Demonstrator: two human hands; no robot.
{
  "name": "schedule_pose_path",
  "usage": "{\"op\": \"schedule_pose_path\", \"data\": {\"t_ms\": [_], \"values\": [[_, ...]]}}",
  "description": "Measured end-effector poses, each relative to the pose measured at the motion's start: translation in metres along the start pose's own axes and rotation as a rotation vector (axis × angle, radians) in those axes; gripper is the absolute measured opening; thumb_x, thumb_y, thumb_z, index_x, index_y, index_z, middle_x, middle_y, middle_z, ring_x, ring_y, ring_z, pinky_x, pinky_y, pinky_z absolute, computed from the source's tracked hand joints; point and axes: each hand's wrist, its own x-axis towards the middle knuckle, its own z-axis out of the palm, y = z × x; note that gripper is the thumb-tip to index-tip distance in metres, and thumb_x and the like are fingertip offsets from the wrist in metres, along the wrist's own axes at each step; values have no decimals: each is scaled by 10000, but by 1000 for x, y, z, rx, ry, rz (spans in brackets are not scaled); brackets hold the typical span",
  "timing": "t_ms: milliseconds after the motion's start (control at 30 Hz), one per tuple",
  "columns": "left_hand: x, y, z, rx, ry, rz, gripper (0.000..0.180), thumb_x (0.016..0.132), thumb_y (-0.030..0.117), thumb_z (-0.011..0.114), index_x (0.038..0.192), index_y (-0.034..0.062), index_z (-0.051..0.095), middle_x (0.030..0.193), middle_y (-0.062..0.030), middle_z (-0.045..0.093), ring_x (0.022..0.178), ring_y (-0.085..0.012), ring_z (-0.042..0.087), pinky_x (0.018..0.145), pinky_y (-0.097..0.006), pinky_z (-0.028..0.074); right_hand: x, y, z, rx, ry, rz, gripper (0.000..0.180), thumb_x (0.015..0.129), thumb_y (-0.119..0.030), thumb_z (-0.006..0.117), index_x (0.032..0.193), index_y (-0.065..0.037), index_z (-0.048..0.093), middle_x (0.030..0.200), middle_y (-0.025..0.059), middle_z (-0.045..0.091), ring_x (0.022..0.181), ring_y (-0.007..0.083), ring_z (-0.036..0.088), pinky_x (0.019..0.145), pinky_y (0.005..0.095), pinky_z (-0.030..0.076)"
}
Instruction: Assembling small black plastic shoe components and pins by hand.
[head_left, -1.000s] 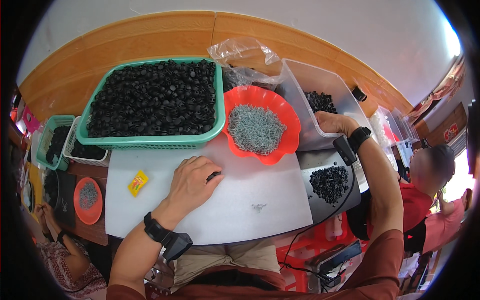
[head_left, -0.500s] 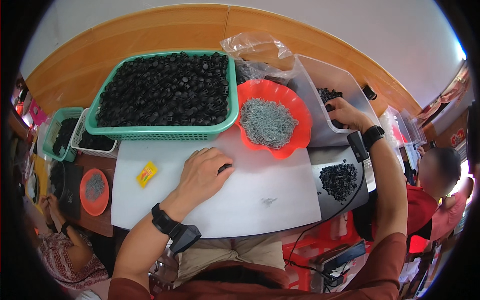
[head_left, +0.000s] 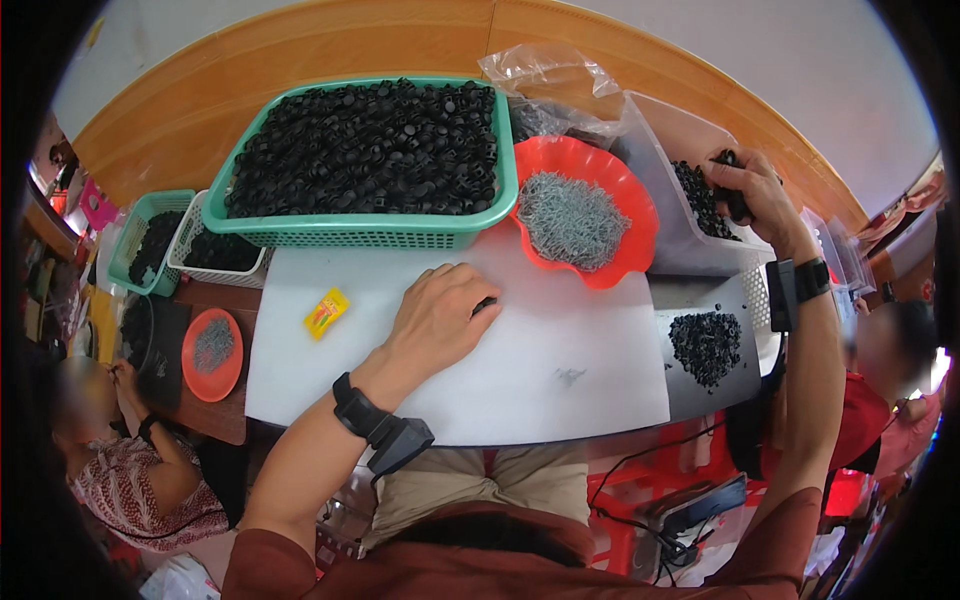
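Observation:
My left hand [head_left: 445,318] rests on the white sheet [head_left: 560,385], closed, with a small black plastic part [head_left: 484,305] showing between thumb and forefinger. Over the translucent bin [head_left: 640,165] at the right, my right hand [head_left: 762,195] is closed around dark plastic parts [head_left: 735,185]. More black parts [head_left: 695,195] lie inside that bin. A red scalloped dish [head_left: 643,235] full of small silvery metal pieces [head_left: 575,222] stands between my hands, farther back. Behind my left hand, a large green basket [head_left: 370,235] is heaped with black plastic parts [head_left: 370,150].
A yellow packet [head_left: 326,314] lies left on the sheet. Smaller black pieces [head_left: 706,348] are piled on a grey surface at right. Left stand a white basket [head_left: 225,275], a green basket [head_left: 128,262] and an orange plate [head_left: 222,378]. A co-worker [head_left: 150,470] sits at left; others are at right.
My right hand has lifted from inside the translucent bin, and dark parts now show in its grip. The whole view has shifted slightly; my left hand stays on the sheet, holding its part.

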Motion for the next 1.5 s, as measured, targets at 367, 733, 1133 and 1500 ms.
{"op": "schedule_pose_path", "data": {"t_ms": [367,733,1133,1500], "values": [[-14,5,-27,-45,-244,-68,585,806,152,790,1340,65,566,1088,-123,711,1020,-336,659,902,-435,508,-88,-29,145,280,-299,-185,136,915,-168,759,913,-52,687,702,-32,594,543,45,559,461,210,399],[-14,11,-15,-514,-178,-168,1515,527,248,1017,1649,87,11,1552,-318,387,1440,-441,422,1192,-452,377,-83,-1,258,-294,-146,-385,230,862,-118,651,1044,19,680,889,233,724,823,432,709,753,531,552],[-12,14,-18,-345,-169,-93,1353,552,296,996,1606,0,199,1515,-272,450,1400,-411,451,1184,-441,374,-76,7,276,-557,-80,-522,303,842,-187,639,1071,11,657,952,229,682,807,448,684,713,555,541],[-15,7,-12,-275,-114,-25,1275,608,306,969,1600,-5,230,1425,-236,530,1292,-389,532,1117,-436,434,-85,3,272,-503,-34,-459,318,782,-203,676,1017,9,691,913,223,686,807,431,684,750,522,543]]}}
